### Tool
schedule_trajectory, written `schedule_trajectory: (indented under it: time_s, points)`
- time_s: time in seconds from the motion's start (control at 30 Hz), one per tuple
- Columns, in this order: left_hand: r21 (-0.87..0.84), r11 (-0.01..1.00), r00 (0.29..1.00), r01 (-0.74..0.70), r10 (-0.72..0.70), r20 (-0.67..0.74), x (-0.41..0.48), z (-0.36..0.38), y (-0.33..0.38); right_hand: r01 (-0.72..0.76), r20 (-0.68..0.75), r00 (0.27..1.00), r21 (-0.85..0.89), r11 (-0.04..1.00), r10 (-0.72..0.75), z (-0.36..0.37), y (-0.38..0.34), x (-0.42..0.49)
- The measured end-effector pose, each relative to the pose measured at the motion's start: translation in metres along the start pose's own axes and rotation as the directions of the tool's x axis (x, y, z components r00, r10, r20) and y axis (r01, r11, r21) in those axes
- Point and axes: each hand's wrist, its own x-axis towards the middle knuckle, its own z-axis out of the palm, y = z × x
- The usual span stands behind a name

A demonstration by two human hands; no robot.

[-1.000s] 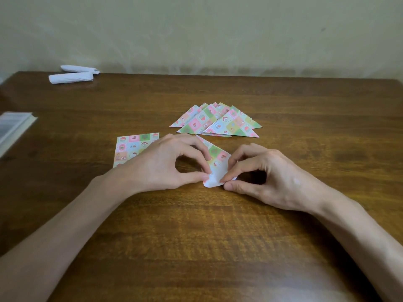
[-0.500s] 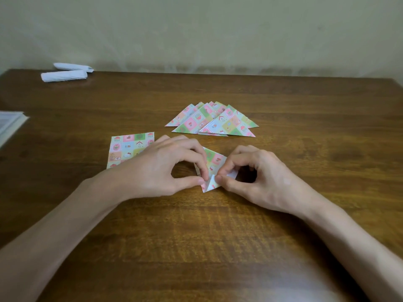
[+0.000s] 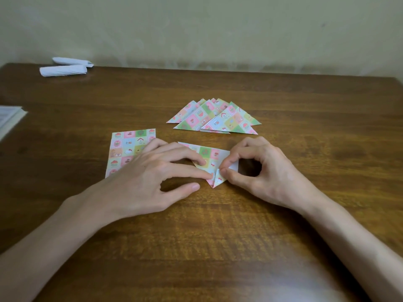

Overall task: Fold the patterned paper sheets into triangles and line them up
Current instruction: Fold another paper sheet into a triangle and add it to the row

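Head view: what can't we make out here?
Sheet being folded: its left part and right corner are hidden by the left hand and right hand.
Flat sheet: near right corner lies under the left hand.
Triangle pile: pieces overlap, count unclear.
Thing at the left edge: cut off by the frame.
White rolls: too blurred to identify.

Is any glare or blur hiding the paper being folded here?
Head view: pale glare on the wooden table at the bottom edge, away from the half-folded sheet; head view again: overall soft focus, only soft shadows under the left hand and right hand.
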Motion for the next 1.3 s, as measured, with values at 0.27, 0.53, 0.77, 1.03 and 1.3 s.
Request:
schedule_trajectory:
  time_s: [0.27, 0.53, 0.77, 1.03, 1.3]
  points:
    - [-0.019, 1.0, 0.998, -0.011, 0.012, 0.054, -0.002, -0.001, 0.004, 0.025, 0.028, 0.999, 0.037, 0.999, -0.026, 0.0, 0.005, 0.002]
    - [0.018, 0.999, 0.997, -0.051, 0.05, 0.061, -0.002, -0.002, 0.007, 0.023, 0.011, 1.0, 0.044, 0.999, -0.024, 0.002, 0.007, 0.002]
    - [0.112, 0.988, 0.994, -0.107, 0.105, 0.019, -0.003, -0.001, 0.009, 0.012, -0.004, 1.0, 0.032, 0.999, -0.012, 0.005, 0.005, 0.002]
    - [0.152, 0.986, 0.997, -0.066, 0.058, 0.052, -0.002, 0.0, 0.01, 0.021, -0.002, 1.0, 0.029, 0.999, -0.021, 0.005, 0.004, 0.001]
    - [0.056, 0.994, 0.993, 0.091, -0.095, 0.063, -0.001, 0.008, 0.013, 0.03, -0.013, 0.999, 0.011, 0.999, -0.03, 0.007, 0.004, 0.001]
